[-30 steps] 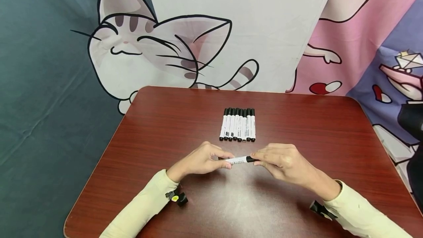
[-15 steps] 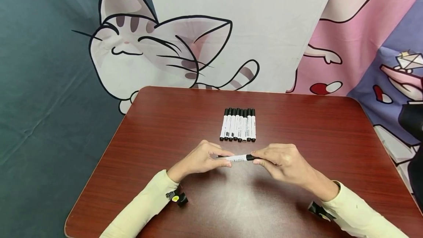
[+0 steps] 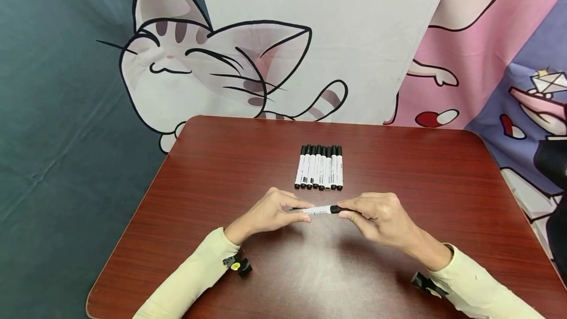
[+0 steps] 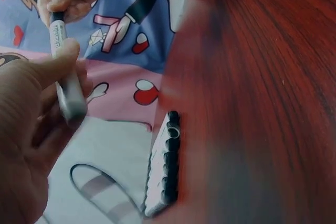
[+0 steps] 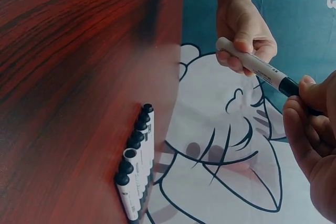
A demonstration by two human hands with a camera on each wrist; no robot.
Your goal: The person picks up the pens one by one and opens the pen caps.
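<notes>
A white marker (image 3: 320,210) with a black cap (image 5: 288,86) is held level above the table, between both hands. My left hand (image 3: 272,212) pinches its white barrel between thumb and fingers. On the cap end, my right hand (image 3: 378,215) grips with thumb and fingertips, covering part of the cap. The barrel's tail (image 4: 73,109) sticks out past the left fingers and looks pale, with no black plug. Beyond the hands, a row of several similar markers (image 3: 319,169) lies side by side, caps pointing away.
The reddish-brown wooden table (image 3: 212,161) has rounded corners. A cloth backdrop (image 3: 354,38) with cartoon cats hangs behind its far edge. One marker in the row shows a hollow, ring-like end (image 5: 129,153). A black object (image 3: 551,161) stands at the far right.
The marker has tilted slightly, its cap end rising a little as the right hand shifts by a small amount. Both hands keep their hold, and the row of markers stays put.
</notes>
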